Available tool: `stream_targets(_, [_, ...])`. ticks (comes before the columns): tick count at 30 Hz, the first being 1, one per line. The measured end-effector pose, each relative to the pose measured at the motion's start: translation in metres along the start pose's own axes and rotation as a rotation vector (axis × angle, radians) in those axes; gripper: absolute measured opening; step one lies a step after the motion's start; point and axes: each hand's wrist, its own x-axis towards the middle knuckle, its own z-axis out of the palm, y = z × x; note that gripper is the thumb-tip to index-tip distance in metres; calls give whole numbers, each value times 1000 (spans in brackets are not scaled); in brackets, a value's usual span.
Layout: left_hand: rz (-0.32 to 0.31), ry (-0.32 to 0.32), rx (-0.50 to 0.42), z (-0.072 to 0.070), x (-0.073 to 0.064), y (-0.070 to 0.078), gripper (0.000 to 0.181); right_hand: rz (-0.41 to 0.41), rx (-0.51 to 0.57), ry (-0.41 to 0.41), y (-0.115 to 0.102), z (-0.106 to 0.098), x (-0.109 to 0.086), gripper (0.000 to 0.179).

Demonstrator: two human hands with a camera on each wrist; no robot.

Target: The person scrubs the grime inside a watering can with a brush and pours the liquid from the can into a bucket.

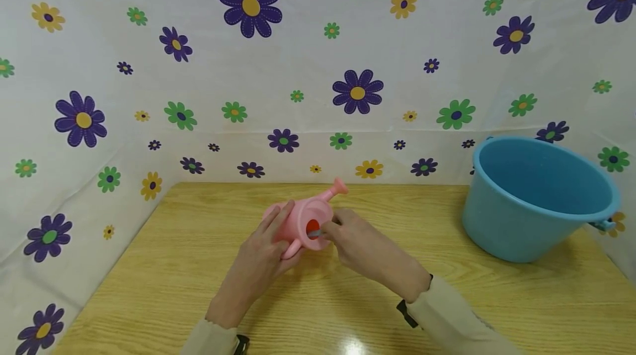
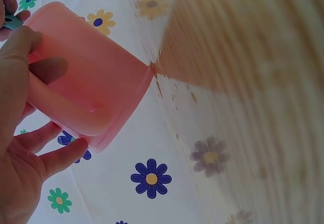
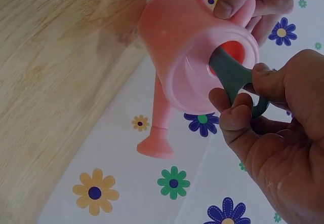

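A pink watering can (image 1: 298, 221) is tilted over the table, its open top toward the right hand and its spout (image 3: 161, 117) pointing away. My left hand (image 1: 259, 255) grips it by the handle (image 2: 76, 110), with fingers along the body. My right hand (image 1: 361, 247) pinches the looped handle of a dark grey-green tool (image 3: 234, 76). The tool's other end goes in through the can's mouth and is hidden, so its kind cannot be told. Something red-orange (image 3: 234, 51) shows inside the opening.
A large blue bucket (image 1: 517, 233) stands at the right on the wooden table (image 1: 189, 289). Behind and to the left hangs a white sheet (image 1: 298, 57) printed with flowers.
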Motion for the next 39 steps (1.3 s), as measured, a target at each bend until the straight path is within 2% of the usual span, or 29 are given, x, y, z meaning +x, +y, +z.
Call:
stream_targets(8, [-7, 12, -26, 2, 0, 0, 37, 13, -56, -40, -3, 3, 3, 20])
stream_targets(25, [-51, -4, -49, 2, 0, 1, 35, 18, -9, -16, -3, -3, -1, 25])
stream_targets(32, [-44, 2, -43, 1, 0, 1, 36, 0, -40, 18, 0, -10, -6, 26])
stream_targets(39, [-60, -30, -32, -1, 0, 1, 35, 10, -60, 20, -1, -19, -10, 24])
